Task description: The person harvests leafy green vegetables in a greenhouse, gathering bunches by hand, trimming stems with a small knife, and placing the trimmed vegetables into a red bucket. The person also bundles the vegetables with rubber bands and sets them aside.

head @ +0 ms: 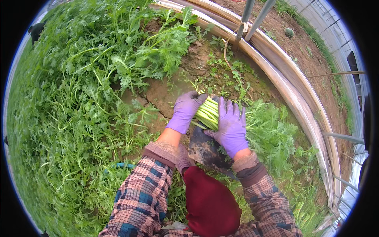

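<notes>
Both my hands wear dirty purple gloves and are at a bunch of leafy greens with pale green stems (pixel 207 114). My left hand (pixel 186 109) grips the cut-end side of the stems, its thumb across them. My right hand (pixel 229 123) lies over the bunch nearer the leaves, its fingers stretched out and slightly apart. The feathery leaves (pixel 271 130) spread out to the right of it. Beneath the stems is a dark, soil-smeared sheet or boot-like surface (pixel 207 148); which one I cannot tell.
Dense leafy plants (pixel 74 103) grow on the left. Cracked bare soil (pixel 160 91) lies ahead. Metal posts (pixel 247 20) stand by a rolled plastic film edge (pixel 281 80) curving along the right. A blue curved object (pixel 121 165) lies among plants. A person (pixel 37 31) is far off at upper left.
</notes>
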The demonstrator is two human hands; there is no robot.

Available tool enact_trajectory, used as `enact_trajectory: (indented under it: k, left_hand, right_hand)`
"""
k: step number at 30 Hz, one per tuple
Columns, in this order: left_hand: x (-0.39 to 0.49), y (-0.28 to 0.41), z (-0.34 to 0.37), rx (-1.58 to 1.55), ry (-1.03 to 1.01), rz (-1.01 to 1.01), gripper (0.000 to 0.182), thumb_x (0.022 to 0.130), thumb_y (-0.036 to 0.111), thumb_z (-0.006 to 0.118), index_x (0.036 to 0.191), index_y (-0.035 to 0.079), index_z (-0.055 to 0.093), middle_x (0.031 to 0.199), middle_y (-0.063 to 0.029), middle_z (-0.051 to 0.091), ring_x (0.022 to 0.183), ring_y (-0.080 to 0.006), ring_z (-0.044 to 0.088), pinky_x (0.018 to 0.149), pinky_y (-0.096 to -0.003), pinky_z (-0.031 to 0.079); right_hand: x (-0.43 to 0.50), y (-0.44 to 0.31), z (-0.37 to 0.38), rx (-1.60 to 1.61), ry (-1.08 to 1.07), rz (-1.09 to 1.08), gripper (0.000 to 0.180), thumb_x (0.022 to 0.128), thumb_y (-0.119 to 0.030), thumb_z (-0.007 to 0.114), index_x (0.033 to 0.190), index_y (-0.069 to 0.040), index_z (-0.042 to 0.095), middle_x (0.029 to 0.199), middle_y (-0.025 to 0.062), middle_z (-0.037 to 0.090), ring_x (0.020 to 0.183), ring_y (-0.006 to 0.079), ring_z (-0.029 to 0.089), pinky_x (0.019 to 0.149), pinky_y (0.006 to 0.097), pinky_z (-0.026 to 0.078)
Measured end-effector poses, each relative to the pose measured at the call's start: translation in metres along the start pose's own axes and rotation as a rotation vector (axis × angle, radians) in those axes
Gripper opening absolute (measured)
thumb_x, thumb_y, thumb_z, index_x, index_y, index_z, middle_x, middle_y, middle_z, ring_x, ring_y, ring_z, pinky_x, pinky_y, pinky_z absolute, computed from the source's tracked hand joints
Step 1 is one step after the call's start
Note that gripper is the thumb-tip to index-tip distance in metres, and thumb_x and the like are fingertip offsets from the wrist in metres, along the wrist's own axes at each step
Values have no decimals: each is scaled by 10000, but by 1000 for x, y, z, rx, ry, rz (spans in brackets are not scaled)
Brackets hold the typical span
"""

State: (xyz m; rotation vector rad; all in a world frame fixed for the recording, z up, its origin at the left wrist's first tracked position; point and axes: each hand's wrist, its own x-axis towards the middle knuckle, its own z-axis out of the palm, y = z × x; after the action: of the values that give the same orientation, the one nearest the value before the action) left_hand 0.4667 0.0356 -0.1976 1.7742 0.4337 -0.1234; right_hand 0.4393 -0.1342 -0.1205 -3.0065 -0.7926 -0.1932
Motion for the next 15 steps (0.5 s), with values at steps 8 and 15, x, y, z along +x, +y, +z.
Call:
enact_trajectory:
  k: [8, 15]
  left_hand:
    - [-2, 3, -16, 18, 38, 1, 563, 831, 417, 678, 1175, -23, 607, 1088, -185, 662, 965, -269, 644, 827, -332, 499]
    - [-41, 46, -15, 569, 335, 518, 384, 880, 462, 566, 1069, 136, 633, 1097, -104, 604, 1083, -315, 552, 848, -416, 470]
  right_hand:
    - [-4, 1, 25, 30, -20, 10, 1175, 540, -539, 820, 1418, 29, 283, 1183, 175, 487, 1053, 302, 491, 917, 402, 398]
    - [-6, 4, 30, 65, 50, -31, 960, 639, -502, 778, 1345, 7, 371, 1128, 141, 506, 1042, 285, 496, 878, 381, 416]
